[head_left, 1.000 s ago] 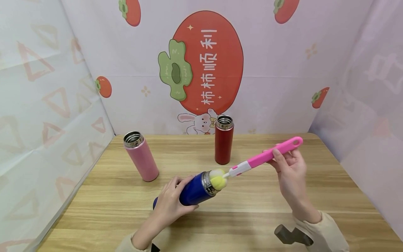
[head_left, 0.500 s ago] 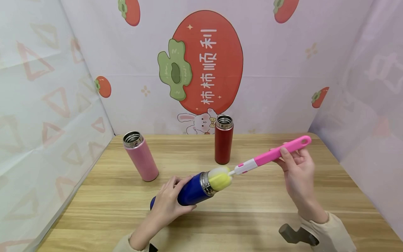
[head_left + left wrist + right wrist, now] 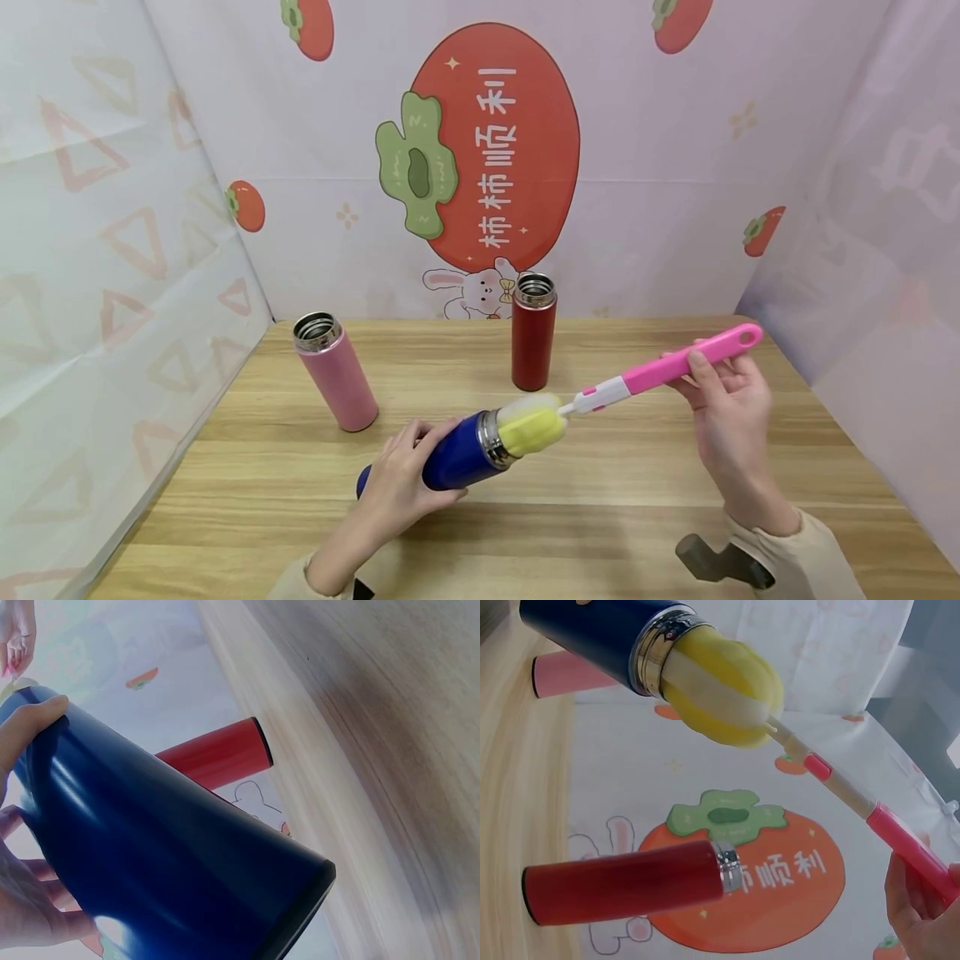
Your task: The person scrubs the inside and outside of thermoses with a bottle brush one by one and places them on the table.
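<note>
My left hand (image 3: 405, 475) grips a blue thermos bottle (image 3: 459, 454) around its body. The bottle is tilted, its open steel mouth pointing right and up. In the left wrist view, thumb and fingers wrap the blue wall, and the bottle's dark base shows at lower right. My right hand (image 3: 726, 412) pinches the pink handle of a bottle brush (image 3: 686, 362) between thumb and fingers. The brush's yellow and white sponge head (image 3: 724, 686) sits at the mouth, most of it outside, its inner end hidden within the neck.
A pink bottle (image 3: 339, 375) without a lid stands on the wooden table (image 3: 247, 500) to the left. Farther back stands an open red bottle (image 3: 533, 342), near a printed cloth backdrop (image 3: 637, 208). Cloth walls flank the table on both sides.
The right hand has moved to the right with the brush, and more of the sponge head has come out of the blue bottle. The left hand and bottle have shifted slightly left.
</note>
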Motion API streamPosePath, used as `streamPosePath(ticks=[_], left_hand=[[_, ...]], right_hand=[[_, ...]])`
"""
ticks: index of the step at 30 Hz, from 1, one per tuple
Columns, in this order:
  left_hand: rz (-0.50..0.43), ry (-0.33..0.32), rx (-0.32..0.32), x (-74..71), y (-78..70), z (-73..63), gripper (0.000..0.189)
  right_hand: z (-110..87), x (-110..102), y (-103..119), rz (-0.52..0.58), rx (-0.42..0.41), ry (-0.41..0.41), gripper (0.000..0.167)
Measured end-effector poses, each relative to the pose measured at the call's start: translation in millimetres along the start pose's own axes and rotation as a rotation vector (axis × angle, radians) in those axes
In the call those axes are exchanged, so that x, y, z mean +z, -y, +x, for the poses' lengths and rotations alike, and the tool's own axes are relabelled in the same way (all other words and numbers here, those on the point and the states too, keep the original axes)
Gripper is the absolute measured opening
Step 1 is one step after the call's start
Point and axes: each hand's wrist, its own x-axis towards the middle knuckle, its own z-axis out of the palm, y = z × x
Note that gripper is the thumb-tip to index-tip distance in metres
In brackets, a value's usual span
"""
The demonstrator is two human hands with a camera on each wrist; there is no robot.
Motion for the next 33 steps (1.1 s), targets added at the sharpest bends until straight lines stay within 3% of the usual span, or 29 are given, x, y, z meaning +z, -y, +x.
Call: streamPosePath(ticks=[6,10,33], left_hand=[[0.02,-0.021,-0.03,-2.3,10.2,-5.8,0.079],[0.028,-0.058,-0.041,-4.4,16.6,-9.7,0.08],[0.024,-0.092,0.019,-4.3,9.7,-4.2,0.08]], right_hand=[[10.7,-13,11,0.111,-0.049,-0.067,0.015],[16.2,-18,19,0.089,-0.069,-0.11,0.02],[21.4,-9,2,-0.079,0.012,-0.038,0.016]])
